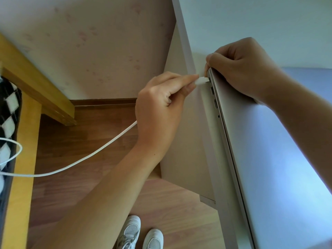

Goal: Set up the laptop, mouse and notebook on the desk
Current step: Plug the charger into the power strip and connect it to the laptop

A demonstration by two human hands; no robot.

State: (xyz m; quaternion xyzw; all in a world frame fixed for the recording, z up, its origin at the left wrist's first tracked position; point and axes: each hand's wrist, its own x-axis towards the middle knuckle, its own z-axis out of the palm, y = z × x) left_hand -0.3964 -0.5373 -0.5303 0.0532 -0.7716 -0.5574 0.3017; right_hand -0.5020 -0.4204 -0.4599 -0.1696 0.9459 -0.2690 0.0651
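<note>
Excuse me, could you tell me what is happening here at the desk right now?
A person is plugging a white cable with a white plug into a port on the side of a closed silver laptop that lies on the white desk. The left hand pinches the plug at the port, while the right hand grips the laptop's corner. The cable trails left, past the wooden bed frame.

A white cable point(93, 153) is draped across the 9 o'clock side, with a loop formed at the far 9 o'clock edge. Wood-grain flooring point(86, 133) is laid from centre toward 6 o'clock. A yellow wooden frame point(34, 87) is set at 9 to 10 o'clock, and a black-and-white checked fabric point(8, 112) is seen against it. A pale patterned wall point(80, 42) is shown at 11 to 12 o'clock. A pair of white sneakers point(140, 234) is placed at 6 o'clock.
</note>
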